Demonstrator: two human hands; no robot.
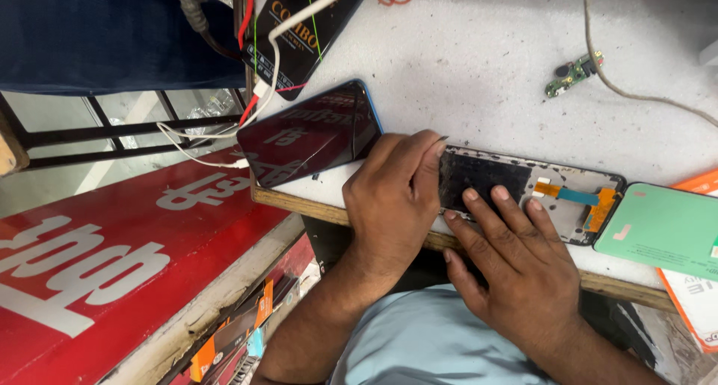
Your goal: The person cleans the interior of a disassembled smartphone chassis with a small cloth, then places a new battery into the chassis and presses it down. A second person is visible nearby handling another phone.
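Both hands on the open phone frame at the desk edge.
I see my left hand [393,198] clenched on a thin tool at the frame [531,194]; right hand [516,269] lies released on it, fingers flat. A dark phone [310,134] sits at ten o'clock on the desk [479,63].

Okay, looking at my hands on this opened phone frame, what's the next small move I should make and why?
Probably keep the right hand flat on the opened phone frame and ease the left hand and its thin dark tool along the frame's left end. The fingers already pin the frame at the table edge, and the tool tip sits at that end.
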